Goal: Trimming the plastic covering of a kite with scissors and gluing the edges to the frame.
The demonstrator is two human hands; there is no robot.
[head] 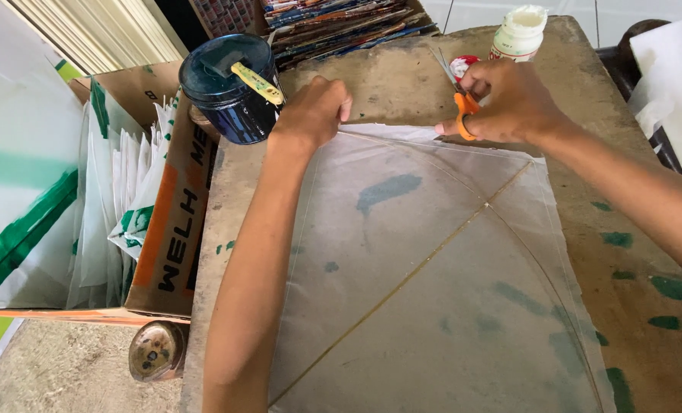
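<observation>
1. Kite sheet (433, 291), thin translucent paper with crossed thin sticks (402, 283), lies flat on the table (624, 252), filling its centre to the near edge.
2. Left hand (314, 111) closed in a fist, pressing the sheet's far-left corner.
3. Right hand (509, 99) grips orange-handled scissors (458, 95) at the sheet's far edge, blades pointing to the table's far side.
4. Dark blue paint pot (230, 88) with brush (257, 82) at far-left corner.
5. White glue bottle (518, 32) at far edge.
6. Cardboard box (173, 222) of white-green paper stands off the left edge.
</observation>
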